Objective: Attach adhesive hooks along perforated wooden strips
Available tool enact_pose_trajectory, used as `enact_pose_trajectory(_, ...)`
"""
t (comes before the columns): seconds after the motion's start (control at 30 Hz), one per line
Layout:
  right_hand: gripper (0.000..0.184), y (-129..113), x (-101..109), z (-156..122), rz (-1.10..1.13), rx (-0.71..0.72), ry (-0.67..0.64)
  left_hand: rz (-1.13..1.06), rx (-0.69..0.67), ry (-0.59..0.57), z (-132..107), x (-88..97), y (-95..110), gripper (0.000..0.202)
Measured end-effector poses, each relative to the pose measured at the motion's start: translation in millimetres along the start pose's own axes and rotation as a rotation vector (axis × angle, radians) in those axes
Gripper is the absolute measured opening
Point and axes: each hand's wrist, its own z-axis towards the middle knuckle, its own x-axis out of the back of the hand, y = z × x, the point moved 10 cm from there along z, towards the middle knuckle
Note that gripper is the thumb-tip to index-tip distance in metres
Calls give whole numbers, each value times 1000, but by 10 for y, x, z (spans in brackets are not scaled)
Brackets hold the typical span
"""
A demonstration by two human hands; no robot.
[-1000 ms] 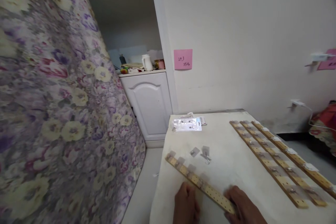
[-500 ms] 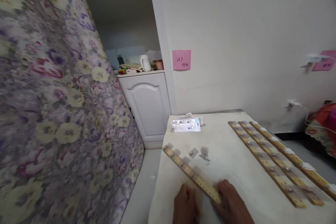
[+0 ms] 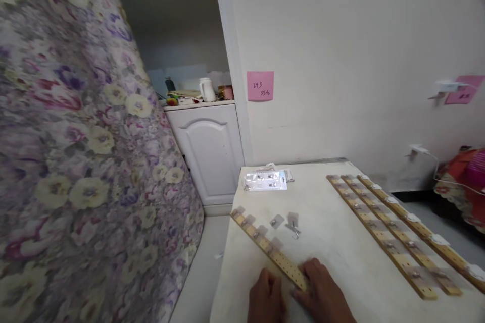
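Note:
A long wooden strip with holes [image 3: 282,261] lies slantwise on the white table. Clear square adhesive hooks [image 3: 256,233] sit along its far half, while the near half shows bare rows of holes. My right hand [image 3: 324,290] is closed round the strip's near end. Beside the strip's lower left edge, my left hand [image 3: 265,297] is curled with its fingers pressed together; whatever may be inside is hidden. Beyond the strip lie a loose clear hook [image 3: 277,221] and more hooks, close together [image 3: 293,223].
Three similar strips with hooks [image 3: 382,237] lie along the table's right side. Clear hook packaging [image 3: 265,180] rests at the back left. A white wall [image 3: 322,60] stands behind the table [image 3: 341,257]; a floral curtain [image 3: 94,161] hangs at left, near a white cabinet [image 3: 208,151].
My right hand and the near end of the strip have shifted slightly left. My left hand stays curled in about the same place. The whole view has also drifted a little.

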Motion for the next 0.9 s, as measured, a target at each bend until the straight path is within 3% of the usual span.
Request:
enact_pose_trajectory(0.1,9,76,89,180,115,-14,-10,27,-15,-21,-28,-15,35,18)
enact_pose_trajectory(0.23,11,198,299,569,112,-8,112,57,-21,-48,-21,-42,55,18)
enact_pose_trajectory(0.37,18,324,296,863,59,-29,141,71,-29,-73,13,-73,42,19)
enact_pose_trajectory(0.5,16,380,235,973,65,-48,116,47,4,-85,-6,-88,21,18)
enact_pose_trajectory(0.7,15,441,290,961,269,-38,128,-1,2,-63,-33,-61,44,16)
enact_pose_trajectory(0.77,18,477,223,917,387,-54,41,5,-24,-31,-31,-28,59,16)
enact_pose_trajectory(0.9,30,404,-55,773,749,-99,-270,29,-88,26,-59,27,150,14)
